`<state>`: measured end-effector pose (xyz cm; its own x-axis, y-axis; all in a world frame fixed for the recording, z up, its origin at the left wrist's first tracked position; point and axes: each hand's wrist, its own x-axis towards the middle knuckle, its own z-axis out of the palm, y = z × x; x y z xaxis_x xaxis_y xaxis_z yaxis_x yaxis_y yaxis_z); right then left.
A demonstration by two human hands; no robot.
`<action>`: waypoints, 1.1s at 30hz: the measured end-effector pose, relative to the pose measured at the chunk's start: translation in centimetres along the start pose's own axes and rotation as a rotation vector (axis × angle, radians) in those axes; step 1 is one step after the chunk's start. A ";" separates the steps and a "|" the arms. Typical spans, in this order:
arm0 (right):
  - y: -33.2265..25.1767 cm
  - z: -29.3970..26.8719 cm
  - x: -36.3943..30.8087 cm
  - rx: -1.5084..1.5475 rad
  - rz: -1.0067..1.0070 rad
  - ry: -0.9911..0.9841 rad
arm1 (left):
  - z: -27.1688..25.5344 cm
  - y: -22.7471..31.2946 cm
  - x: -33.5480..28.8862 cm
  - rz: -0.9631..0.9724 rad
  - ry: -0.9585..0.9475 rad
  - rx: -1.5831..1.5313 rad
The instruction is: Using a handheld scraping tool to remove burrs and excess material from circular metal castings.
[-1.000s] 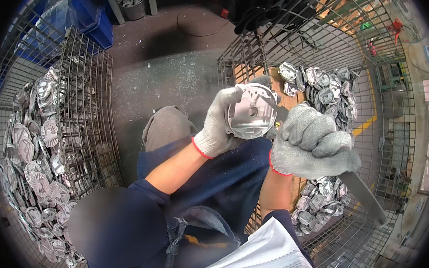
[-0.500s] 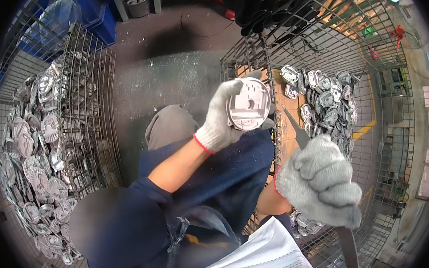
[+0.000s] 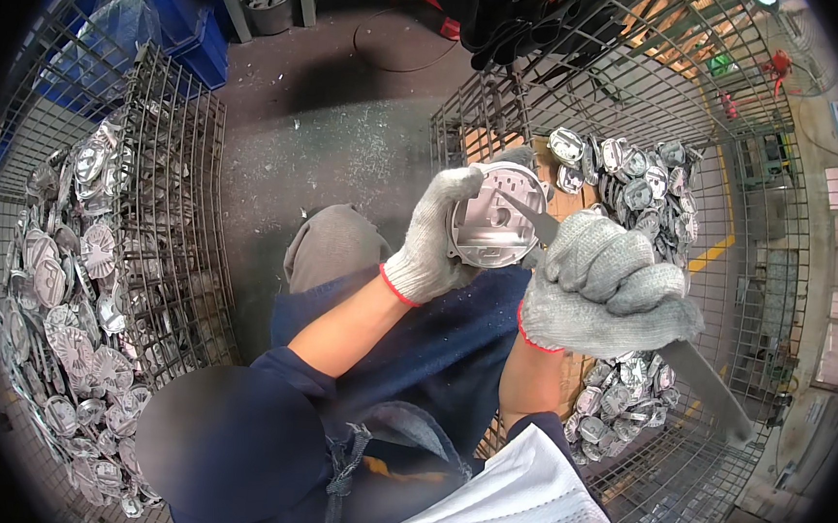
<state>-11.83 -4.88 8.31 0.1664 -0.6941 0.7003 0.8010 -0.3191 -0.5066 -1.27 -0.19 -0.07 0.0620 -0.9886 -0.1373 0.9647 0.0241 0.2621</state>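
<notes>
My left hand (image 3: 436, 229), in a pale knit glove with a red cuff, is closed around the left rim of a round metal casting (image 3: 495, 230). The recessed inner face of the casting, with ribs and a round hole, is turned up toward me. Wrapped in my gloved right hand (image 3: 611, 290) is a flat metal file (image 3: 711, 387). Its narrow pointed end lies over the upper middle of the casting; whether it touches cannot be made out. The wide end sticks out behind the hand, to the lower right. My fist hides the file's middle.
At the left, a wire cage (image 3: 174, 215) stands beside heaped metal castings (image 3: 74, 335). More castings (image 3: 643, 185) lie on cardboard in a wire basket (image 3: 493, 102) at the right. Blue bins (image 3: 187, 36) and a bucket (image 3: 270, 3) stand at the back.
My right hand has moved left and up, bringing the file's tip from beside the casting to over its face. The casting has tilted a little and shifted slightly right and down.
</notes>
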 end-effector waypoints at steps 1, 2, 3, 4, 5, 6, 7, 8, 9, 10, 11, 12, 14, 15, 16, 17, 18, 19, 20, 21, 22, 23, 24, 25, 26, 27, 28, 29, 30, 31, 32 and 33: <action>0.0 0.0 -0.1 0.007 -0.017 0.043 | 0.0 0.0 0.0 0.006 -0.004 0.005; 0.0 0.1 -0.3 0.005 -0.032 0.046 | 0.0 0.0 0.0 0.017 -0.025 0.007; 0.0 0.0 -0.4 0.004 -0.028 0.072 | -0.1 0.0 0.1 0.004 -0.006 0.029; 0.0 0.0 -0.5 -0.005 -0.023 0.059 | -0.1 0.0 0.1 -0.005 -0.005 0.048; 0.0 -0.1 -0.6 0.006 -0.023 0.077 | 0.0 0.0 0.1 -0.013 -0.004 0.067; 0.0 -0.2 -0.6 -0.005 -0.027 0.041 | 0.0 0.0 0.1 -0.002 -0.025 0.077; 0.1 -0.3 -0.6 0.005 -0.038 0.036 | 0.0 0.0 0.1 0.009 -0.048 0.086; 0.2 -0.4 -0.5 0.008 -0.037 0.046 | 0.0 0.0 0.1 0.021 -0.099 0.088; 0.4 -0.4 -0.3 -0.028 -0.036 0.064 | -0.1 0.0 0.1 0.021 -0.082 0.136; 0.5 -0.4 -0.1 -0.067 -0.029 0.094 | -0.1 0.0 0.0 0.024 -0.098 0.180; 0.7 -0.5 0.3 -0.088 -0.035 0.096 | -0.1 0.0 0.0 0.031 -0.119 0.228; 0.7 -0.3 0.5 -0.106 0.011 0.181 | -0.1 -0.1 0.0 0.038 -0.103 0.251; 0.3 0.0 1.1 -0.093 0.090 0.337 | 0.0 -0.3 0.1 0.056 -0.073 0.298; -0.2 0.2 1.4 -0.009 0.071 0.232 | 0.1 -0.4 0.3 0.038 -0.045 0.211; -0.7 0.5 1.5 -0.073 -0.049 0.088 | 0.1 -0.4 0.6 0.022 -0.018 0.125; -1.6 0.9 1.4 -0.136 -0.151 0.023 | 0.2 -0.5 0.7 -0.005 -0.017 0.022; -2.3 1.1 1.3 -0.182 -0.224 -0.111 | 0.1 -0.3 0.8 0.000 0.042 -0.007; -3.1 1.3 1.1 -0.180 -0.226 -0.092 | 0.1 -0.1 0.9 0.012 0.071 -0.053; -3.5 1.3 1.2 -0.159 -0.216 -0.139 | 0.0 0.1 1.0 0.013 0.159 -0.071; -3.7 1.2 1.1 -0.073 -0.253 -0.200 | 0.1 0.2 1.0 0.027 0.092 -0.098; -3.6 1.0 1.1 -0.080 -0.186 -0.174 | 0.1 0.3 0.8 0.032 0.042 -0.101; -3.2 0.6 1.1 -0.025 -0.156 -0.167 | 0.2 0.4 0.7 0.041 0.024 -0.093; -2.7 0.3 1.0 0.003 -0.096 -0.126 | 0.2 0.3 0.6 0.049 0.005 -0.090; -2.1 0.0 0.8 0.020 -0.095 -0.093 | 0.2 0.2 0.4 0.034 -0.001 -0.100; -1.5 -0.3 0.6 0.015 -0.085 -0.059 | 0.2 0.1 0.3 0.040 0.002 -0.092; -1.0 -0.4 0.3 0.013 -0.075 -0.022 | 0.3 0.0 0.3 0.048 0.007 -0.082; -0.5 -0.5 0.0 0.035 -0.071 -0.003 | 0.3 0.0 0.2 0.060 0.014 -0.076; -0.2 -0.6 -0.1 0.036 -0.063 0.005 | 0.3 -0.1 0.2 0.065 0.007 -0.080; 0.1 -0.6 -0.3 0.016 -0.053 0.019 | 0.3 -0.1 0.2 0.069 0.016 -0.062; 0.4 -0.6 -0.3 0.023 -0.053 0.042 | 0.3 -0.1 0.2 0.073 0.022 -0.044; 0.6 -0.5 -0.3 0.016 -0.041 0.068 | 0.3 -0.1 0.1 0.077 0.027 -0.027; 0.8 -0.5 -0.3 0.055 -0.025 0.074 | 0.3 -0.1 0.1 0.068 0.015 -0.031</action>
<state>-11.55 -5.23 7.46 0.1043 -0.7331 0.6721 0.8349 -0.3027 -0.4597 -1.42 -0.32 0.17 0.1317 -0.9821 -0.1343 0.9656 0.0964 0.2415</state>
